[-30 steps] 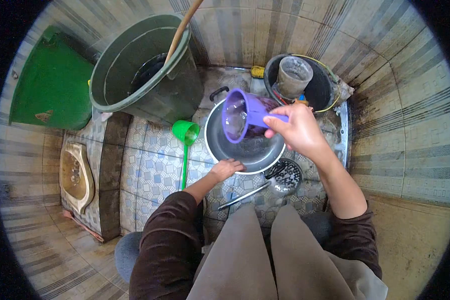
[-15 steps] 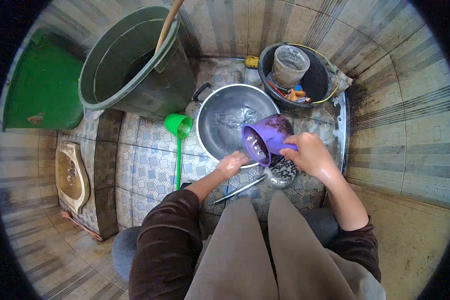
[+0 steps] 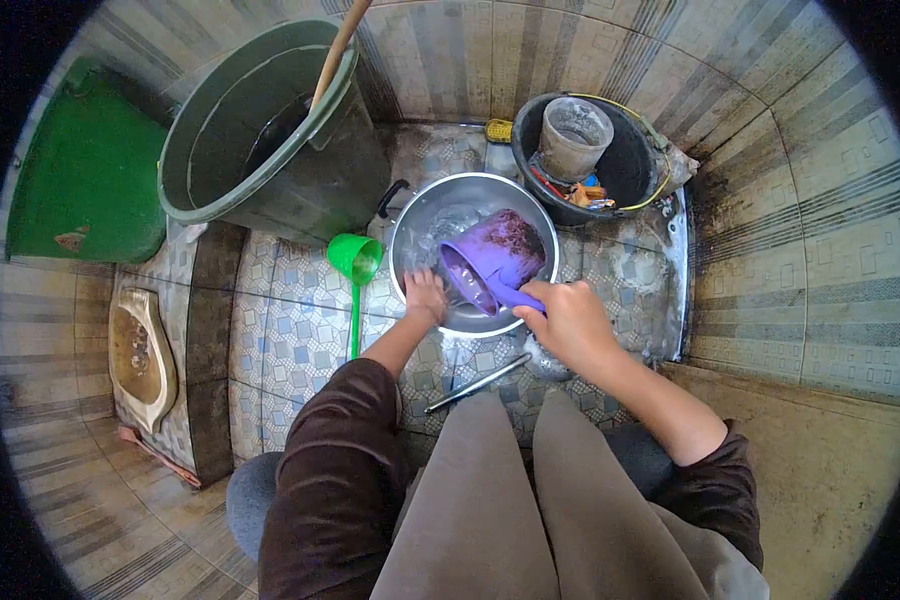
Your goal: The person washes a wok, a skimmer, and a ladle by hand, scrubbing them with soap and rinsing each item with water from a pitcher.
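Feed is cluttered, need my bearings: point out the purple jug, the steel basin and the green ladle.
purple jug (image 3: 505, 255), head view, on its speckled outer wall.
steel basin (image 3: 440, 196), head view, on its upper left rim.
green ladle (image 3: 355, 258), head view, on its cup.
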Available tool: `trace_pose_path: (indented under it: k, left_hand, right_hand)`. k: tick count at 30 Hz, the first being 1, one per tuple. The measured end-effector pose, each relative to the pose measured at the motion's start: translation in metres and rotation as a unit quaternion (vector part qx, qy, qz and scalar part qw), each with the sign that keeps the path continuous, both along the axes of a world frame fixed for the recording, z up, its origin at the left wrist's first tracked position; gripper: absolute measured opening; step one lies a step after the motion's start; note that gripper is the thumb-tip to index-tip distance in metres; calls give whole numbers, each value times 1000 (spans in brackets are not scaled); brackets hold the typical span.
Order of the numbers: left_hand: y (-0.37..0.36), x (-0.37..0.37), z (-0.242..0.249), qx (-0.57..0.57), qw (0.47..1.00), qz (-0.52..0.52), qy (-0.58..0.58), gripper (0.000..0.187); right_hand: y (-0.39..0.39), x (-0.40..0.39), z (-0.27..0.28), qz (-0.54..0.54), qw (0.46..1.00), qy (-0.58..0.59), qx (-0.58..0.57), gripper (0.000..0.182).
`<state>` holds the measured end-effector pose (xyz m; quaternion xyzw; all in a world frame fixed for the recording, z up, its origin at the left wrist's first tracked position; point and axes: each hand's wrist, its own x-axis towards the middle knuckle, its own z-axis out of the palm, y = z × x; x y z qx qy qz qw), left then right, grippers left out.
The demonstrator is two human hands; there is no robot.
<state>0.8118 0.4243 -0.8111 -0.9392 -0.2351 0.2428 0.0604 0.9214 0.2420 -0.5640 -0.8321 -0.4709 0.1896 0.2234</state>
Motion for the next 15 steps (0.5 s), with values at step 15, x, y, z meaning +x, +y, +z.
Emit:
trace_pose_path:
  k: [15]
  left_hand:
    - [-37,13,11,-256,967,6,0,53]
  right_hand:
    - [-4,-13,4,21,1000,-8,19,15]
